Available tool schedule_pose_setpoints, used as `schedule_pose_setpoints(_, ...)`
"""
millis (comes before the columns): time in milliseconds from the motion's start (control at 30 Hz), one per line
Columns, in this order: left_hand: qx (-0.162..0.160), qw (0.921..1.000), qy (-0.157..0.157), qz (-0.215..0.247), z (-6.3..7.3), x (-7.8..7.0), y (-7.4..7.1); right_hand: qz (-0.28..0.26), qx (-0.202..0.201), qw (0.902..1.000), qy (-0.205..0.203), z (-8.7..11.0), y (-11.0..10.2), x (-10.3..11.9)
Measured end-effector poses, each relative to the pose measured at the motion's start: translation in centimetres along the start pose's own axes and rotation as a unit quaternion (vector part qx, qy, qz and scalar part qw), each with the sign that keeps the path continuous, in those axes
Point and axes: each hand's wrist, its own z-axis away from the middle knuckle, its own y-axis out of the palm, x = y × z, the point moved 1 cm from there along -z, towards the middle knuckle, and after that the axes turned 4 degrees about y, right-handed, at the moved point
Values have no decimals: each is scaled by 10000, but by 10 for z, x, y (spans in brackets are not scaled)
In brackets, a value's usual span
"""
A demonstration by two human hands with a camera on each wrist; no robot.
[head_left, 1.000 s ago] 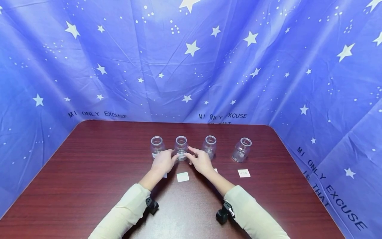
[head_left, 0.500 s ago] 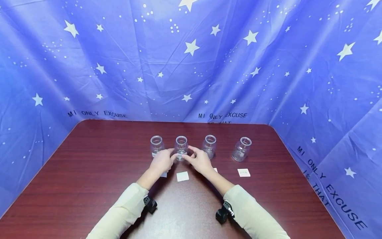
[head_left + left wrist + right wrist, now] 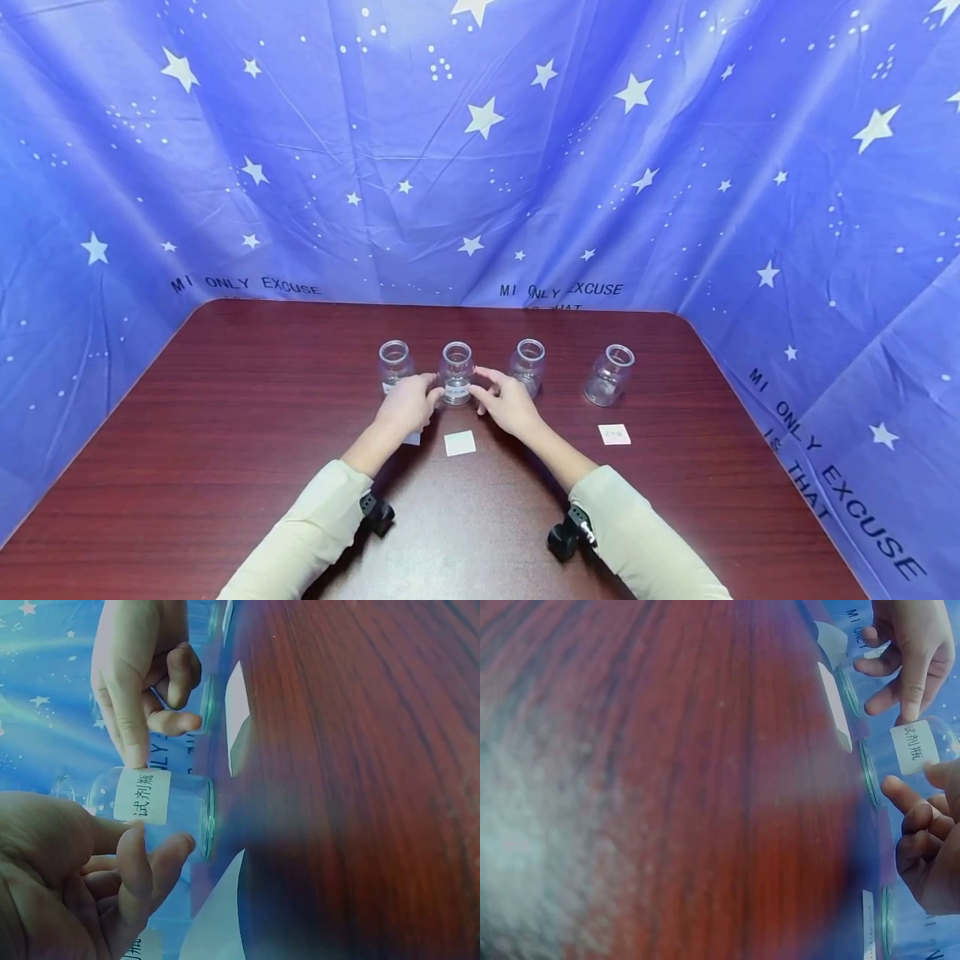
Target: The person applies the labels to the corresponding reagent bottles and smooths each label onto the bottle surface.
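Upright on the table stands a clear glass jar (image 3: 457, 365), second from the left in a row, bearing a white label (image 3: 457, 391) with printed characters. My left hand (image 3: 407, 406) holds its left side, and the thumb rests by one label edge in the left wrist view. From the other side my right hand (image 3: 510, 407) holds it, thumb by the label's right edge. Both index fingers reach toward the jar's back, partly hidden. The leftmost jar (image 3: 394, 362) also carries a label, mostly covered by my left hand.
Two more glass jars stand to the right, the third jar (image 3: 529, 360) partly behind my right hand and the rightmost jar (image 3: 609, 377) apart. A blank white card (image 3: 460, 443) and a written card (image 3: 615, 434) lie in front. A starry blue curtain (image 3: 480, 183) surrounds the table.
My right thumb moved left across the label, then back to its right edge, so the writing shows more. The left hand shifted slightly. The jars have stayed in place.
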Motion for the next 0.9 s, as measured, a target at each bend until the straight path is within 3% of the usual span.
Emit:
schedule_pose_setpoints(400, -87, 9978, -77, -658, -4, -1, 4, 663, -156, 9977, 58, -1, 7, 1)
schedule_pose_setpoints(700, -102, 9985, -33, -538, -1, 0, 2, 518, -21, 9986, -91, 0, 2, -3)
schedule_pose_setpoints(900, -144, 9997, -18, -204, 2, -2, -3, 233, -4, 9996, -156, 1, -3, 2)
